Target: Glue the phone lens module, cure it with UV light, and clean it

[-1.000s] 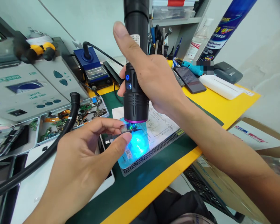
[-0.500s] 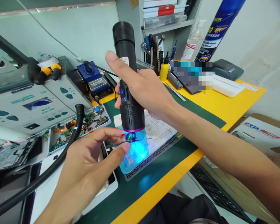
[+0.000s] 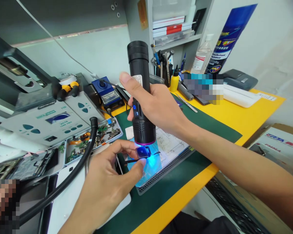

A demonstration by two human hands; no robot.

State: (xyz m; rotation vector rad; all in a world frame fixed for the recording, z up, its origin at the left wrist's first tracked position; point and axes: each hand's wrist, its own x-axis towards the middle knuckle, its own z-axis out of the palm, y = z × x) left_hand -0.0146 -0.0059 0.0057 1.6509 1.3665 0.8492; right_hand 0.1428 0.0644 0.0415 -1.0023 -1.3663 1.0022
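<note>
My right hand [image 3: 158, 109] is wrapped round a black torch [image 3: 141, 94] with a purple ring at its lower end, held upright and pointing down. It casts blue light onto a small square phone part [image 3: 143, 152] with thin black cables. My left hand [image 3: 107, 182] pinches that part between thumb and forefinger just under the torch head. Below them lie a glowing blue card [image 3: 148, 169] and a printed sheet [image 3: 169, 143] on a dark perforated mat [image 3: 166, 165].
A grey rework station [image 3: 51, 120] stands at the left, with a tray of circuit parts [image 3: 92, 136] and a black hose [image 3: 70, 175] in front. Behind are a blue soldering stand [image 3: 107, 92], a tool holder [image 3: 163, 70], bottles and a tall spray can [image 3: 227, 35]. A cardboard box [image 3: 275, 143] sits at right.
The view has tilted up, so hands and torch sit lower in the picture. The part in my left fingers has turned and shows its flat square face under the light.
</note>
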